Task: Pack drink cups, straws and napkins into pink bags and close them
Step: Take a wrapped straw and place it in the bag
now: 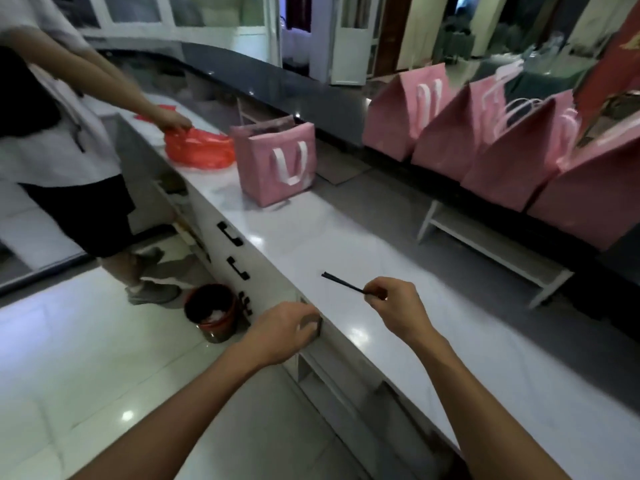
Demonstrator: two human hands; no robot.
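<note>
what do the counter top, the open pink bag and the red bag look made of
Counter top: looks like polished stone or a glossy laminate, white and mirroring the lights. Open pink bag: probably matte non-woven fabric, boxy with white webbing handles. Red bag: thin shiny plastic, crumpled and translucent.

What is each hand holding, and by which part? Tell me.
The right hand pinches a thin black straw at its near end. The left hand grips a drawer handle at the counter's front edge.
</note>
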